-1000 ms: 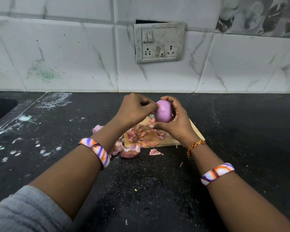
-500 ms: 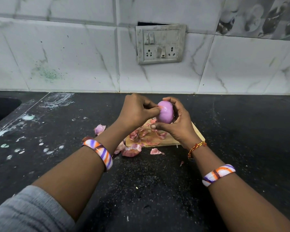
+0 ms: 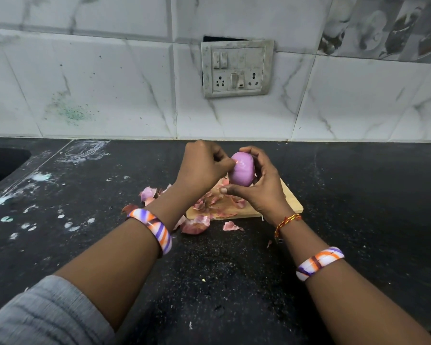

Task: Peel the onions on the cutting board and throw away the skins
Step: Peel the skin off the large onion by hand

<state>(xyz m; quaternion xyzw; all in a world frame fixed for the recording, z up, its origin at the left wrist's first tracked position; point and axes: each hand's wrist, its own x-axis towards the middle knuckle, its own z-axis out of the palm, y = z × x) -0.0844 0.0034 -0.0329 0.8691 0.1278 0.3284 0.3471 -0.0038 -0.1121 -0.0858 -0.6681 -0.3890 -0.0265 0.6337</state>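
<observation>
Onion: we see one pale purple onion (image 3: 241,171), mostly bare of dry skin, held up in the air above the far part of the cutting board; a small light patch shows near its top left.
Right hand: our right hand (image 3: 261,188) cups the onion from the right and below; the thumb lies under it, the fingers curl over its top; the grip is closed around the onion.
Left hand: our left hand (image 3: 204,168) has its fingers bunched, the fingertips pressed to the onion's upper left side; the grip is clenched, pinching at the onion's surface; whether a strip of skin sits between the fingertips we cannot tell.
Cutting board: the wooden cutting board (image 3: 292,204) lies flat on the surface, partly hidden by our hands; it carries a loose heap of onion skins (image 3: 219,202).
Stray skins: more skins (image 3: 197,225) lie off the board's left and near edges, on the surface.
Surface: black, speckled surface (image 3: 358,195), with pale smears at the left.
Sink: a dark basin (image 3: 0,163) at the far left edge; its contents we cannot tell.
</observation>
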